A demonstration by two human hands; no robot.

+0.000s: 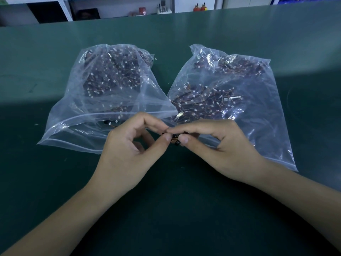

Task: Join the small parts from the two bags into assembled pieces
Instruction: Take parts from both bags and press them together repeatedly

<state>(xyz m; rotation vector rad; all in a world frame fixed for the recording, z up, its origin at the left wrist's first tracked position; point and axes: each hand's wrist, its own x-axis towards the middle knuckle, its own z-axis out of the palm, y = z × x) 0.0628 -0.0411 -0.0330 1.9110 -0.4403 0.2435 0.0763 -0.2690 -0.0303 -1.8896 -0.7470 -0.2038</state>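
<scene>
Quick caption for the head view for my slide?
Both hands, left hand and right hand, pinch small black parts together before two clear zip bags on green table.

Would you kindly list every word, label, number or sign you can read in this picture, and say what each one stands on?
No text can be read for certain.
Left bag: faint handwritten marks near its zip edge, too faint to read.
Right bag: no print visible.
Small parts pinched between left hand and right hand: too small, mostly hidden.
Shelf items behind the table: any labels blurred.
</scene>
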